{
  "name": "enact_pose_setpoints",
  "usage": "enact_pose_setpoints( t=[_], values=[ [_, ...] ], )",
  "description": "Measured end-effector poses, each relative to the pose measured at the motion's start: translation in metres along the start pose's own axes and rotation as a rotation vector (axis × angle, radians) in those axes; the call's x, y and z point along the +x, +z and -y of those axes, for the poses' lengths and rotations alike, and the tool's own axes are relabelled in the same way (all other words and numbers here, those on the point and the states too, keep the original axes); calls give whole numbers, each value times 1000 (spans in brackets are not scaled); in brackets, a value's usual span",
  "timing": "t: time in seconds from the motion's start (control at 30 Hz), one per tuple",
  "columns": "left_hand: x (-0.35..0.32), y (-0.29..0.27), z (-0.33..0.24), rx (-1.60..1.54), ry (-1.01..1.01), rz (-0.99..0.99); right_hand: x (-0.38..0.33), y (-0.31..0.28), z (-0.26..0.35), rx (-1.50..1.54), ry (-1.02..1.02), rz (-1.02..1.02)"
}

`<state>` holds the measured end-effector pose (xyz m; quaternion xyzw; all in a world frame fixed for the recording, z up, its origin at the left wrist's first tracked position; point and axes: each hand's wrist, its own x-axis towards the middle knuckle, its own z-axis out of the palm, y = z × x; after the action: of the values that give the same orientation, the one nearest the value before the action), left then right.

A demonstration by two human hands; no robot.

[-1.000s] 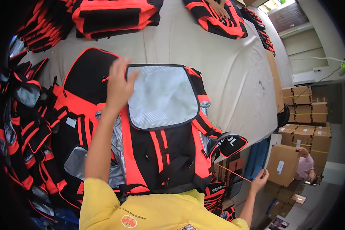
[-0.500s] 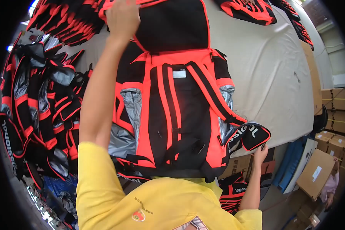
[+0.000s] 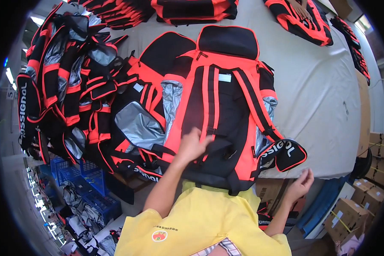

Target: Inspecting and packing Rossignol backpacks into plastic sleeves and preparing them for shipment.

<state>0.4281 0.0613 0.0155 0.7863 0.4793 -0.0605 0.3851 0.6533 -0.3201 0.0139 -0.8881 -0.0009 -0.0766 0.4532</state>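
In the head view, your left hand [image 3: 193, 145] rests on the near part of the red and black backpack [image 3: 226, 106], fingers spread loosely over its black straps, gripping nothing firmly. The backpack lies flat on the grey table [image 3: 320, 98], centre. Your right hand [image 3: 300, 185] hangs off the table's near edge, right, fingers loosely curled and empty. A pile of backpacks [image 3: 72, 85] sits left.

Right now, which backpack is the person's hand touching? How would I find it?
Look at the big grey table. In its middle, right in front of the person, one backpack lies flat, and the left hand rests on its lower part. Unlike the packs heaped at the left, it lies apart, spread out, black with orange-red straps up.
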Motion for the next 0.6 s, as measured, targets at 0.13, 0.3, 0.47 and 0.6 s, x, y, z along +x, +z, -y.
enact_pose_setpoints(
  t=[0.13, 0.3, 0.47, 0.6],
  values=[
    [-17, 17, -10, -83, 58, 120, -47, 51, 143, 188, -476, 791],
    [10, -126, -75, -578, 330, -126, -152, 107, 151, -40, -1012, 1142],
    [71, -243, -79, -1007, 51, -84, -200, 125, 92, -261, -1201, 1091],
    [91, -246, -74, -1082, 8, -80, -196, 124, 87, -185, -1144, 1139]
  ],
)
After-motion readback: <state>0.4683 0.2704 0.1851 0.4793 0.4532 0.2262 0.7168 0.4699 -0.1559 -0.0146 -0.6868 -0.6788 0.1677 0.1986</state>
